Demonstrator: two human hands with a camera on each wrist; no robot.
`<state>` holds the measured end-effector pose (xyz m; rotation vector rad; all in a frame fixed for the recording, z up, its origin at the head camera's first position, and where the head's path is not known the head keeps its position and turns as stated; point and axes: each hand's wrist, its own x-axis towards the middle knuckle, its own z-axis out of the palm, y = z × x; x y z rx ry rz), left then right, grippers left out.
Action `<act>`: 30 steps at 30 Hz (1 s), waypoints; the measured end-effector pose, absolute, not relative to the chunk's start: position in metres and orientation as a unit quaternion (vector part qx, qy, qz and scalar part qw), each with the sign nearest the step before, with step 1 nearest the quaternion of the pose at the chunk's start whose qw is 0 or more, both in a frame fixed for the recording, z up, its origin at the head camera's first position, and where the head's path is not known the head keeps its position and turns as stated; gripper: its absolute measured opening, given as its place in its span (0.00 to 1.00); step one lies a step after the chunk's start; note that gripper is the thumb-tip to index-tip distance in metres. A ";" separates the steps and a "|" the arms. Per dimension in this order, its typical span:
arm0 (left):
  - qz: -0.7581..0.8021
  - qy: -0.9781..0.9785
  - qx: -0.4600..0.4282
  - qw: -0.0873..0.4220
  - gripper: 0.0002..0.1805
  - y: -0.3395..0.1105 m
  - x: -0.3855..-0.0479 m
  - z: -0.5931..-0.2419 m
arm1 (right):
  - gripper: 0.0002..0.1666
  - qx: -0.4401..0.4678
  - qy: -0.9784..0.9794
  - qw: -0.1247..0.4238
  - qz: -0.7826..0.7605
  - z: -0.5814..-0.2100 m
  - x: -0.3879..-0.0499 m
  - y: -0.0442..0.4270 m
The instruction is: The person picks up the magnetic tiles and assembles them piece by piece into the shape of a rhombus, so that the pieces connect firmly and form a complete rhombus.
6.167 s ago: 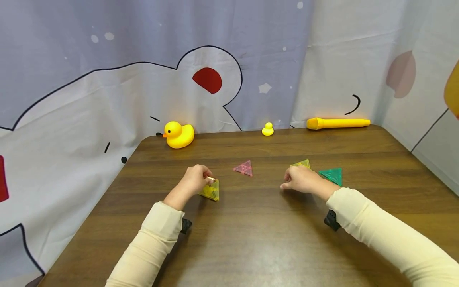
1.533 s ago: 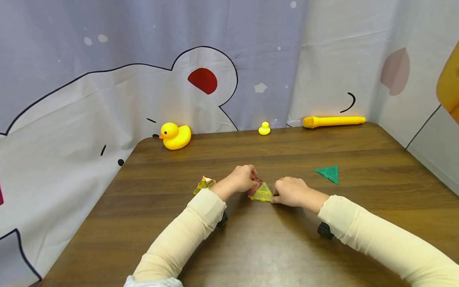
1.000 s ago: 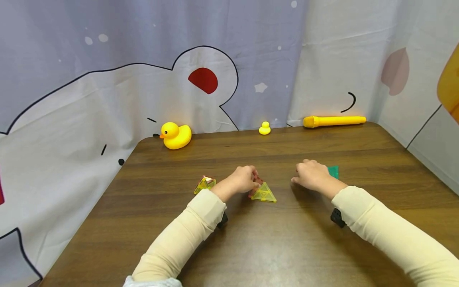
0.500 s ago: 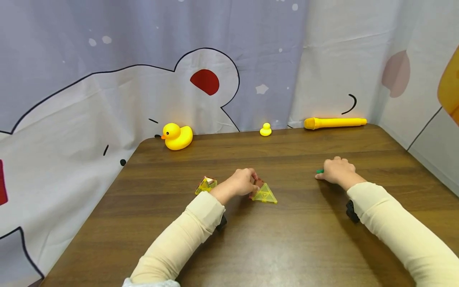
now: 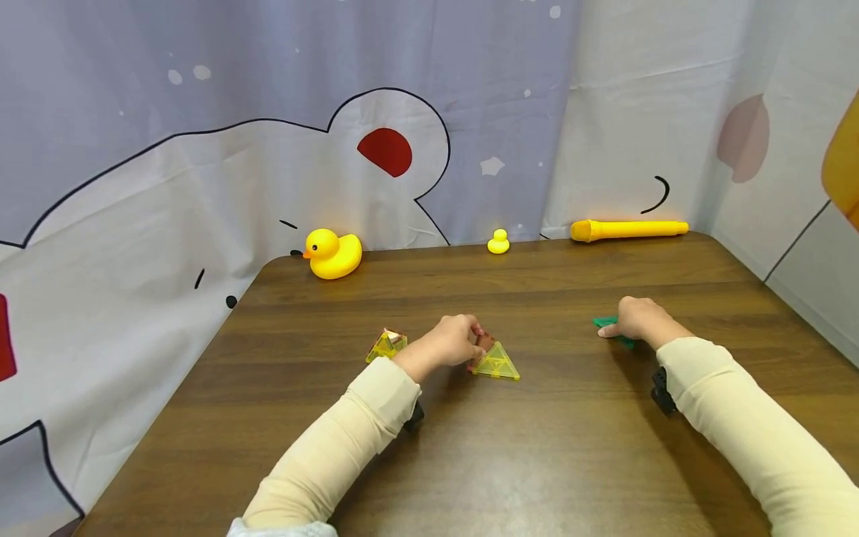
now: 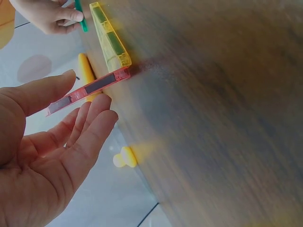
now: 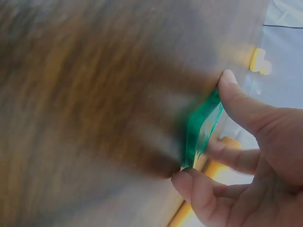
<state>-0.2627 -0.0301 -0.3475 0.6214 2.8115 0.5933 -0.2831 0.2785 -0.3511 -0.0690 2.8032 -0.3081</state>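
Observation:
My left hand pinches a red triangular magnetic tile between thumb and fingers, in a tilted stance. A yellow triangular magnetic tile meets the red tile along one edge, and its far corner reaches right over the table. Further right, my right hand holds a green triangular magnetic tile by its edges, thumb on one side and fingers on the other. In the head view the hand covers much of the green tile. Beside the left wrist stands a small yellow-and-red tile piece, partly behind the sleeve.
Along the back edge of the wooden table are a large yellow duck, a small yellow duck and a yellow toy microphone. A printed curtain hangs behind them.
The left hand set down the yellow-and-red piece and took the red tile, now joined to the yellow one. The right hand left the yellow tile, moved right and took the green tile.

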 end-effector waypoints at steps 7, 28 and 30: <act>0.192 0.954 0.212 0.093 0.13 -0.031 -0.263 -0.346 | 0.34 -0.027 0.974 0.166 -0.153 -0.350 -0.285 0.274; 0.188 0.954 0.211 0.096 0.16 -0.032 -0.263 -0.349 | 0.12 -0.098 0.961 0.097 -0.239 -0.346 -0.277 0.224; 0.186 0.955 0.211 0.096 0.15 -0.032 -0.263 -0.349 | 0.11 -0.109 0.959 0.101 -0.242 -0.345 -0.274 0.214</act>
